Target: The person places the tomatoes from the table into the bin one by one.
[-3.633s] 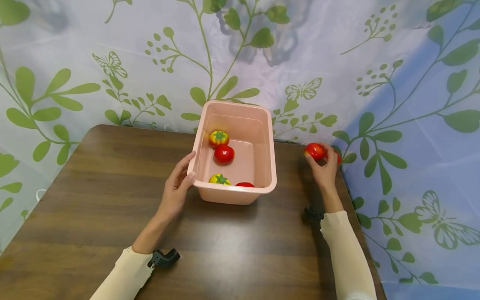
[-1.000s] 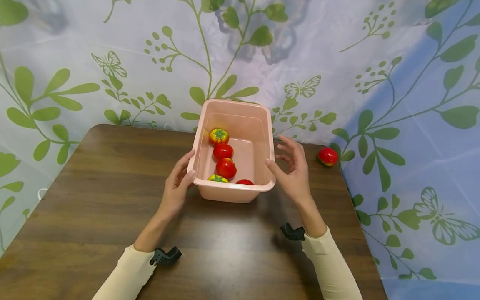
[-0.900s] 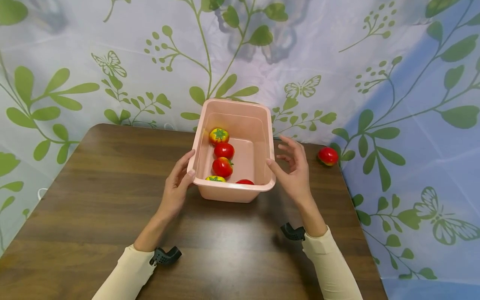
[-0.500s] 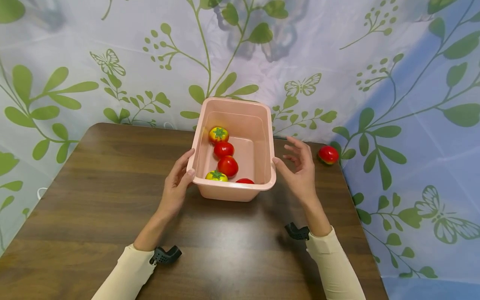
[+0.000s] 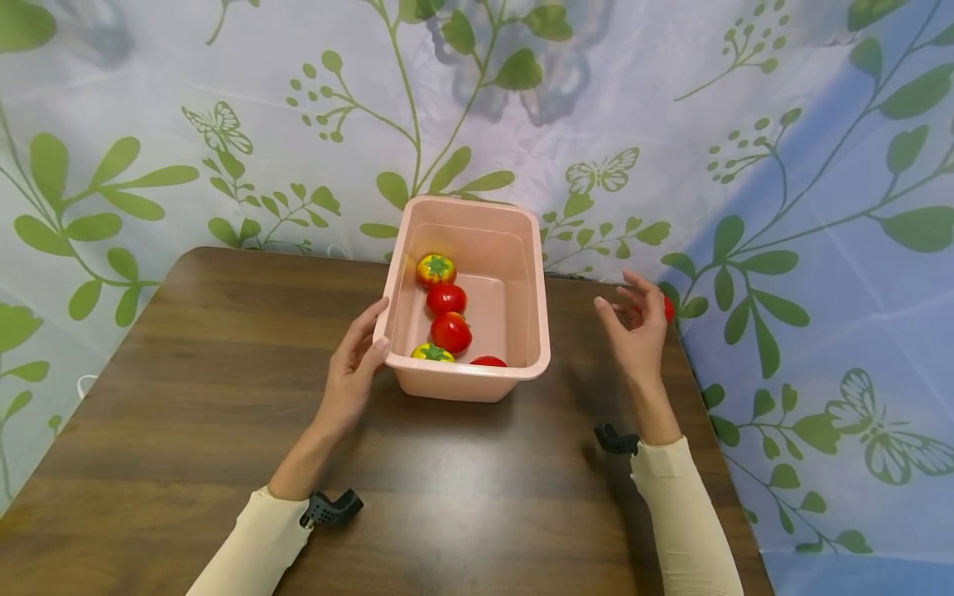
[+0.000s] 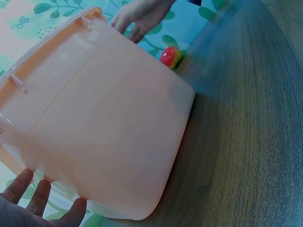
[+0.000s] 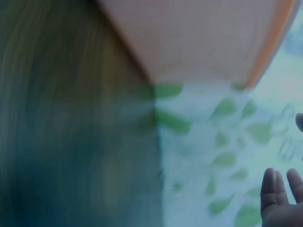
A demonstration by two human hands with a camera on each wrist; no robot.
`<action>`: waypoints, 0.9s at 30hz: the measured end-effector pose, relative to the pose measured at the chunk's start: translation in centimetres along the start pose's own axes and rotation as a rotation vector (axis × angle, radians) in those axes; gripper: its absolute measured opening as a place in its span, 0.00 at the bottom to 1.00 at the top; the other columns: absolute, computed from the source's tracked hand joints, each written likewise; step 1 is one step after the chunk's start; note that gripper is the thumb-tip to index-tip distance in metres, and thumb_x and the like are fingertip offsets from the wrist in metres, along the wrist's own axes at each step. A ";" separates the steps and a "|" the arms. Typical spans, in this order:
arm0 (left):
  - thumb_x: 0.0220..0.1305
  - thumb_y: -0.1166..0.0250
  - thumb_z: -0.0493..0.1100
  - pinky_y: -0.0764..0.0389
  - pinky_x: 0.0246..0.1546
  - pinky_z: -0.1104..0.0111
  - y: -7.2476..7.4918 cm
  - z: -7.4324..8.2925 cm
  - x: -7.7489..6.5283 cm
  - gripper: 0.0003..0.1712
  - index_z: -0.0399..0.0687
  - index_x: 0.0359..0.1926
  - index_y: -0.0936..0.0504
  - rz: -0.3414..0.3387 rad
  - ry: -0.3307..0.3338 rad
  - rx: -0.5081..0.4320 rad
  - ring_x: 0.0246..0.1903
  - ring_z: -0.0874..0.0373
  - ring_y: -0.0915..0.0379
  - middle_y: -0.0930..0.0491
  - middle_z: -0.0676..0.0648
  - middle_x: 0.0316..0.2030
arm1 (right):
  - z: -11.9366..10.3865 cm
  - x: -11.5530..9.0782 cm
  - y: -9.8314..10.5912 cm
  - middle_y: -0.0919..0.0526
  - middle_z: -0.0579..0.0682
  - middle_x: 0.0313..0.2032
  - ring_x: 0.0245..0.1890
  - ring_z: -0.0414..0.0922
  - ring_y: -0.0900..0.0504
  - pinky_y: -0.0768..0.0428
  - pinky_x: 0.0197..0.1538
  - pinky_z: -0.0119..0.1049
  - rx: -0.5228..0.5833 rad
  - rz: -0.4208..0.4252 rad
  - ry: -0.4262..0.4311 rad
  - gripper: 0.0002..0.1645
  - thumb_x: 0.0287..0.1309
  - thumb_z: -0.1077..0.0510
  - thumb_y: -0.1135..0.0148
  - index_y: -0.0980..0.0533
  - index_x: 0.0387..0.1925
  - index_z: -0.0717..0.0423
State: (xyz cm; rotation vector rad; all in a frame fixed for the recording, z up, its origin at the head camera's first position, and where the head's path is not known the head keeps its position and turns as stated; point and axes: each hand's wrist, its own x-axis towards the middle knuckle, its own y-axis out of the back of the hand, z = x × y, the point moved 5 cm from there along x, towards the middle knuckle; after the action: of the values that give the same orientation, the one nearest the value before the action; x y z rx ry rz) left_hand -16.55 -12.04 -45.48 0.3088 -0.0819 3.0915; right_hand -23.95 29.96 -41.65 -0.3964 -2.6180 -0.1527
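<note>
A pink plastic bin (image 5: 514, 348) stands on the table, with several tomatoes in it, shiny red and red-yellow ones with green tops. Two red tomatoes (image 5: 450, 333) sit mid-row; the front wall partly hides the nearest ones. My left hand (image 5: 354, 364) holds the bin's left rim, thumb on the rim and fingers along the outer wall, as the left wrist view (image 6: 40, 198) also shows. My right hand (image 5: 637, 331) is in the air right of the bin, holding nothing, fingers loosely bent and thumb apart. Behind it, another red tomato (image 5: 668, 309) is mostly hidden; it shows in the left wrist view.
The dark wooden table (image 5: 224, 397) ends at a patterned curtain (image 5: 283, 99) behind and at a bluish one (image 5: 857, 331) on the right. The lone tomato lies by the table's back right corner. Black wrist mounts (image 5: 334, 507) stick out from both sleeves.
One more tomato has come from my right hand into the bin since the earliest frame. The right hand has since left the bin's right rim and moved right, toward the lone tomato.
</note>
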 end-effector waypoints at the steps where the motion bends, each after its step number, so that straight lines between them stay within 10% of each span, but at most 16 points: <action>1: 0.83 0.45 0.40 0.15 0.62 0.68 0.0 0.0 0.0 0.31 0.60 0.82 0.34 -0.001 0.000 0.000 0.68 0.50 0.26 0.31 0.45 0.78 | 0.5 0.3 0.6 0.25 0.51 0.63 0.58 0.43 0.21 0.18 0.56 0.30 -0.020 0.018 -0.009 0.34 0.61 0.71 0.28 0.25 0.68 0.65; 10: 0.83 0.45 0.41 0.15 0.63 0.65 0.0 0.0 -0.1 0.31 0.60 0.82 0.34 -0.006 0.001 -0.001 0.70 0.37 0.29 0.31 0.43 0.78 | 6.1 3.6 6.1 0.27 0.38 0.57 0.52 0.36 0.24 0.23 0.53 0.26 -0.289 0.136 -0.084 0.34 0.63 0.62 0.26 0.25 0.69 0.61; 21: 0.83 0.45 0.42 0.15 0.61 0.70 -0.2 0.4 0.3 0.32 0.61 0.82 0.35 -0.008 -0.011 -0.011 0.69 0.52 0.26 0.33 0.47 0.79 | 10.6 5.6 10.2 0.29 0.60 0.73 0.79 0.57 0.45 0.40 0.80 0.52 -0.530 0.240 -0.257 0.38 0.62 0.53 0.24 0.26 0.71 0.56; 27: 0.84 0.45 0.42 0.16 0.64 0.61 -0.2 0.3 -0.4 0.32 0.62 0.83 0.35 -0.012 0.002 0.009 0.74 0.36 0.31 0.32 0.46 0.79 | 13.1 3.8 11.0 0.36 0.66 0.78 0.81 0.64 0.48 0.45 0.82 0.66 -0.577 0.157 -0.337 0.43 0.63 0.54 0.27 0.32 0.77 0.55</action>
State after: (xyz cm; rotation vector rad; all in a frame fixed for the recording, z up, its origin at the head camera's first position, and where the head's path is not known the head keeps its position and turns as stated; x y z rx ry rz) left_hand -16.09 -11.89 -45.21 0.3046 -0.0663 3.0807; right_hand -29.66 43.71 -50.94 -0.8865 -2.8149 -0.8648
